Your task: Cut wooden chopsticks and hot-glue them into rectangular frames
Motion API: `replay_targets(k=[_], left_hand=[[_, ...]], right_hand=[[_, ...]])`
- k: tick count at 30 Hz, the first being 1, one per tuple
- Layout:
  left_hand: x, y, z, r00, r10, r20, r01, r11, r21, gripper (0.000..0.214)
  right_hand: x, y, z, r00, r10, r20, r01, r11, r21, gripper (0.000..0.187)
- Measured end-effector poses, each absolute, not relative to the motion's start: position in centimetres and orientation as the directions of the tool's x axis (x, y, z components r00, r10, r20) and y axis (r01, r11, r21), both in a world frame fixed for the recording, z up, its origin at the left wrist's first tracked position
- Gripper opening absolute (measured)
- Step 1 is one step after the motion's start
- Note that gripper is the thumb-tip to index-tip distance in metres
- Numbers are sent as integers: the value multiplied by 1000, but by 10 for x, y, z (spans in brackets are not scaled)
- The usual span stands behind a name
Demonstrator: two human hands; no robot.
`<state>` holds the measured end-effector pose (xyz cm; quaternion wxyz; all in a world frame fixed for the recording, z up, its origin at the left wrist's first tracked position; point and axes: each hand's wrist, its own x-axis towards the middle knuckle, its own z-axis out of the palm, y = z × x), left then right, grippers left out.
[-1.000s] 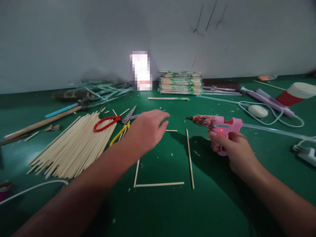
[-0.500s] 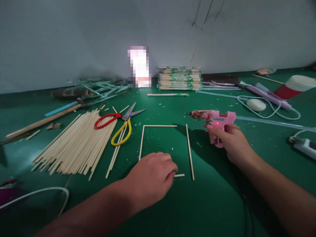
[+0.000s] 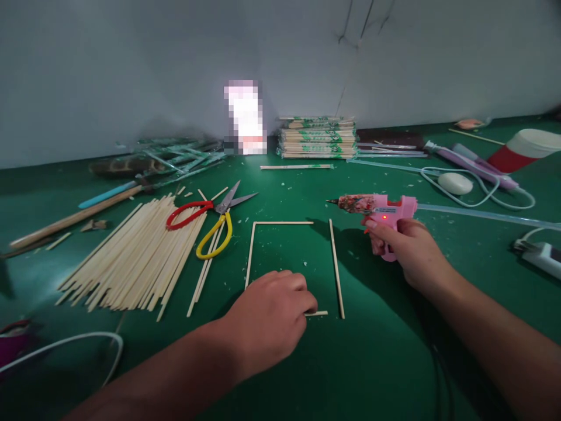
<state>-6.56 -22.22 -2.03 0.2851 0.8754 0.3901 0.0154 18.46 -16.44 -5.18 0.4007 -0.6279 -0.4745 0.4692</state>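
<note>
My right hand point(image 3: 405, 248) is wrapped round a pink hot glue gun point(image 3: 397, 211), its nozzle pointing left and a red light glowing on its side. A clear glue stick point(image 3: 473, 215) runs out of its back. My left hand point(image 3: 278, 313) is closed over the near wooden stick point(image 3: 322, 313); only that stick's right end shows. At the far left corner, a left stick point(image 3: 250, 254) and a far stick point(image 3: 284, 223) meet. On the right lies another stick point(image 3: 336, 269), apart from the far and near ones.
Red-and-yellow scissors point(image 3: 223, 213) rest against a heap of wooden sticks point(image 3: 127, 257) on the left. Wrapped chopsticks point(image 3: 318, 140) are stacked by the wall. A white oval object point(image 3: 456, 183), a cable, a paper cup point(image 3: 523, 152) and a power strip point(image 3: 543, 260) stand on the right.
My left hand has shifted very slightly at the near stick, its fingertips closing over it. The glue gun and the other sticks stay practically in place.
</note>
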Motion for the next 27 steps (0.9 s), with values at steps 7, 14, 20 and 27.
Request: replay_targets(k=[7, 14, 20, 27], left_hand=[[-70, -218, -15, 690, 704, -171, 669, -529, 522, 28], [-94, -187, 14, 432, 896, 108, 768, -428, 476, 25], [-94, -162, 4, 380, 897, 227, 807, -442, 392, 21], [-70, -130, -23, 445, 876, 186, 877, -469, 108, 21]], right_hand=[[186, -164, -51, 71, 979, -193, 272, -205, -940, 39], [186, -165, -52, 73, 983, -169, 257, -182, -949, 34], [183, -166, -41, 59, 972, -228, 296, -236, -926, 33], [183, -169, -37, 56, 971, -234, 300, -240, -923, 33]])
